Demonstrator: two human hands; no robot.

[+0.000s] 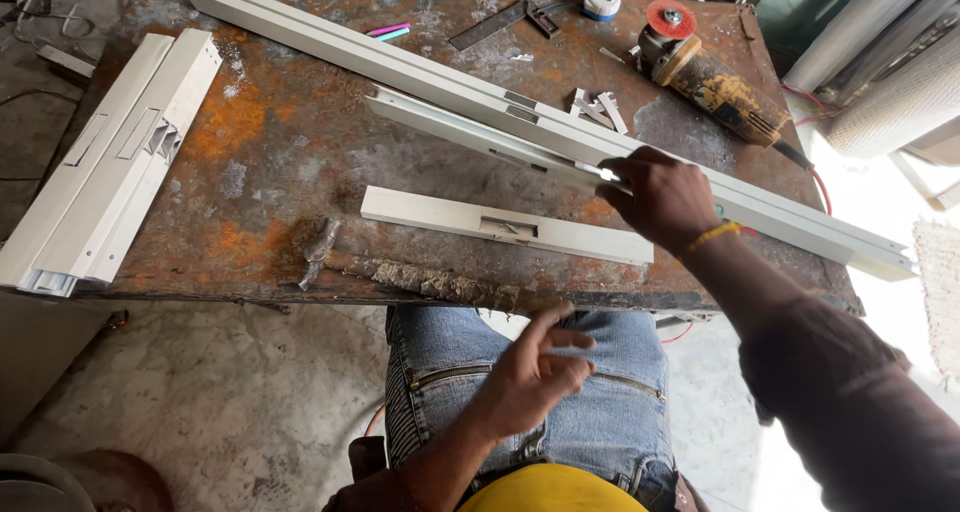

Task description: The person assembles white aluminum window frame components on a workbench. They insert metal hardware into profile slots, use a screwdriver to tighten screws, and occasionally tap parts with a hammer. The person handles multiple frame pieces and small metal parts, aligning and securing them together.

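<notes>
On rusty steel table [280, 152], right hand [660, 197] gripping white aluminium channel [480, 137]

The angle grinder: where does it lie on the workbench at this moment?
In the head view the angle grinder lies at the far right corner of the rusty workbench, beyond the long white metal profiles and the right hand.

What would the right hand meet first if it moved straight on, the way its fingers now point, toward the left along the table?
The right hand already rests on the middle white profile, fingers pointing left along it. Going on, it would likely just slide along that profile; no separate object seems to block the way, though depth is uncertain.
</notes>
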